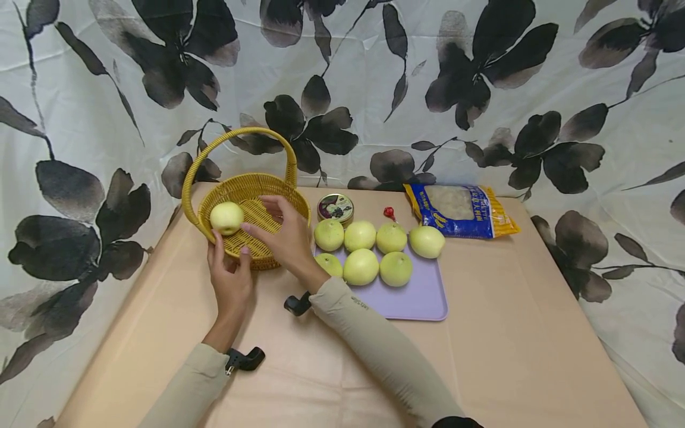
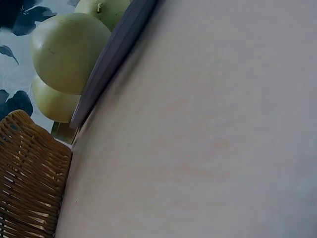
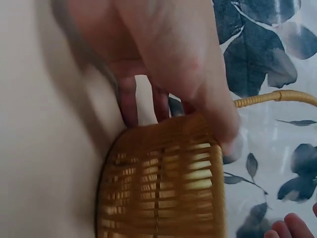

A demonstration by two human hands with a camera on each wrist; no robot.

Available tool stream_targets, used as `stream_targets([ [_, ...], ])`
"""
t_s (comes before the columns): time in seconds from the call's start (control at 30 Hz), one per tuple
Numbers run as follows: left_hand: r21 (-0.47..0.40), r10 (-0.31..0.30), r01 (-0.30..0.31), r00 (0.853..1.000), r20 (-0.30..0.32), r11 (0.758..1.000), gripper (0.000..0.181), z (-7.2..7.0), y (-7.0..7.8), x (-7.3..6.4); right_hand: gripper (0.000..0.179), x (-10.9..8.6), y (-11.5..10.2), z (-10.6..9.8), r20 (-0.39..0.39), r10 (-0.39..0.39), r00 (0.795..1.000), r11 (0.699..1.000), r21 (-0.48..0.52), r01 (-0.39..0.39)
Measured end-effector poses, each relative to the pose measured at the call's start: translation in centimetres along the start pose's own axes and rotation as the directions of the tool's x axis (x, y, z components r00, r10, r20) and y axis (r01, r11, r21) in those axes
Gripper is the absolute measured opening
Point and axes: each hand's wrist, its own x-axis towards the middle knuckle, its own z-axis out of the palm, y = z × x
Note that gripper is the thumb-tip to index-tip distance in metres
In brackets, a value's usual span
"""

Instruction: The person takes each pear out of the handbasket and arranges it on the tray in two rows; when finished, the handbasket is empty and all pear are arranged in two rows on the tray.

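Note:
A pale green apple lies inside the yellow wicker basket, against its left side. Just below it, my left hand is at the basket's near left rim, fingers and thumb spread apart. Over the basket's right side reaches my right hand, its thumb pointing toward the apple and its fingers extended; nothing shows between them. Seen from the right wrist, that hand arches over the wicker wall, and the left fingertips appear above rim level. The left wrist view does not show the left hand.
Several more apples sit on a lilac tray right of the basket. Behind them are a round tin, a small red object and a blue and yellow packet. A floral cloth hangs behind the table.

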Motion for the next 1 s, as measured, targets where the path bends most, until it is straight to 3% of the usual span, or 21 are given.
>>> stream_targets([
  [0.27,0.0,0.008,-0.008,1.0,-0.019,1.0,0.074,0.0,-0.2,0.3,0.057,2.7,0.4,4.0,0.002,0.096,0.995,0.995,0.009,-0.096],
  [0.4,-0.016,0.004,-0.004,1.0,-0.016,1.0,0.074,0.1,-0.2,0.3,0.055,3.7,1.0,5.3,0.01,0.149,0.989,0.988,-0.044,-0.148],
  [1.0,-0.026,-0.015,0.015,1.0,0.002,1.0,0.076,-0.4,-0.2,0.3,0.058,6.2,3.3,7.9,0.166,0.233,0.958,0.947,-0.265,-0.184],
])
